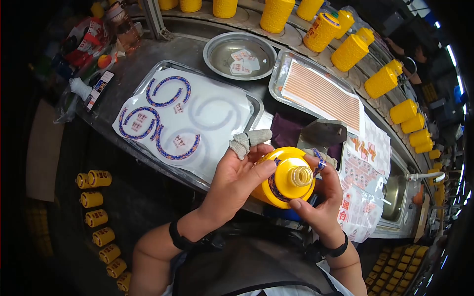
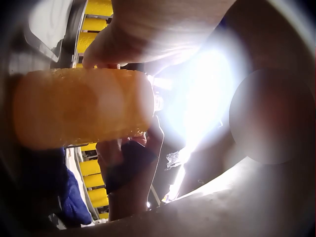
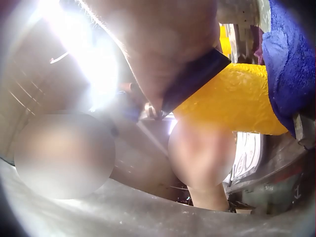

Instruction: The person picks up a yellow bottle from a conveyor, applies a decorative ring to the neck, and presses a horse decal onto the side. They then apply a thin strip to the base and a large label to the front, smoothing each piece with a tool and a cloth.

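In the head view a yellow bottle (image 1: 291,157) with a clear threaded neck tilts toward the camera. My left hand (image 1: 234,177) grips its left side, thumb on the shoulder, with grey knit finger covers (image 1: 256,137) on some fingers. A blue patterned decal strip (image 1: 277,189) curves along the bottle's shoulder. My right hand (image 1: 327,195) holds the other side, thumb at the lower rim, fingers partly hidden behind; patterned strip also shows across its index finger. The right wrist view shows a dark strip (image 3: 197,79) between the hand and the bottle's textured yellow side (image 3: 232,98).
A tray (image 1: 256,106) left of the hands bears white sheets with curved blue decals (image 1: 177,149). Behind stand a metal basin (image 1: 210,52) with small labels and a tray of striped sheets (image 1: 321,96). Printed sheets (image 1: 368,170) and a sink (image 1: 395,195) lie right. Yellow bottles (image 1: 350,52) line a conveyor.
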A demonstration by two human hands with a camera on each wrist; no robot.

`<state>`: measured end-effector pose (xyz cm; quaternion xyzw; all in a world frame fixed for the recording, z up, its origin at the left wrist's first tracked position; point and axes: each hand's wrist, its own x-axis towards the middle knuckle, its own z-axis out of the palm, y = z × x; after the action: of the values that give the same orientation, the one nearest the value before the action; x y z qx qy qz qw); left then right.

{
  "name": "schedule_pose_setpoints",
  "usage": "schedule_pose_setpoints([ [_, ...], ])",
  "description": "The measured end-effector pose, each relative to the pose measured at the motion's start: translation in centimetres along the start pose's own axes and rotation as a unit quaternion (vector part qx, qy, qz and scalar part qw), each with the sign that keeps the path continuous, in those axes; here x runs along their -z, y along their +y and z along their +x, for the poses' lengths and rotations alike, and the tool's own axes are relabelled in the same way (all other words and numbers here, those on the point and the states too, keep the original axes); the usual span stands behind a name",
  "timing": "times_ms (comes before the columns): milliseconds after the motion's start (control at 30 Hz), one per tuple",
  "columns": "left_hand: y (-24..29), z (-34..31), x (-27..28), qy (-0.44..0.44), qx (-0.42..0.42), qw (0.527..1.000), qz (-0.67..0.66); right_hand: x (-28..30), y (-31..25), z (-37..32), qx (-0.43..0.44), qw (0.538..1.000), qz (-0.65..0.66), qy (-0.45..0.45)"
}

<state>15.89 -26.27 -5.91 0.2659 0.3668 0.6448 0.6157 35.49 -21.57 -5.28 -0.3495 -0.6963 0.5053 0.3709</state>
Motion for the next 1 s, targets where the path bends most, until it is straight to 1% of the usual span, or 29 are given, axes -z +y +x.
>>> schedule_pose_setpoints([
  [233, 0.4, 0.5, -0.1, -0.005, 0.014, 1.000, 0.002, 0.1, -0.4, 0.3, -0.007, 1.000, -0.009, -0.001],
  [333, -0.3, -0.2, 0.8, -0.027, -0.016, 1.000, 0.000, 0.3, -0.1, 0.2, 0.005, 1.000, -0.011, -0.010],
  [433, -0.1, -1.4, 0.9, -0.074, -0.054, 0.994, 0.052, 0.5, -0.4, 0.5, -0.008, 0.999, 0.042, -0.029],
  [533, -0.4, -1.5, 1.1, -0.068, -0.043, 0.993, 0.087, 0.3, -0.4, 0.5, -0.008, 0.999, 0.029, -0.023],
  [733, -0.4, -1.4, 1.0, -0.074, -0.043, 0.993, 0.085, 0.5, -0.2, 0.4, -0.010, 0.999, 0.033, -0.017],
  [833, -0.6, -1.7, 0.9, -0.056, -0.060, 0.991, 0.103, 0.4, -0.2, 0.4, -0.005, 1.000, -0.001, -0.012],
  [933, 0.4, -3.5, 2.3, -0.080, -0.118, 0.947, 0.288, 0.4, -0.2, 0.2, -0.029, 0.999, 0.019, -0.008],
  [967, -0.2, -3.8, 2.0, -0.066, -0.158, 0.950, 0.262, 0.3, 0.1, 0.0, -0.028, 0.999, 0.022, -0.007],
  [1000, -0.1, -3.8, 2.3, -0.073, -0.170, 0.927, 0.326, 0.3, 0.2, 0.0, -0.026, 1.000, 0.016, -0.008],
])
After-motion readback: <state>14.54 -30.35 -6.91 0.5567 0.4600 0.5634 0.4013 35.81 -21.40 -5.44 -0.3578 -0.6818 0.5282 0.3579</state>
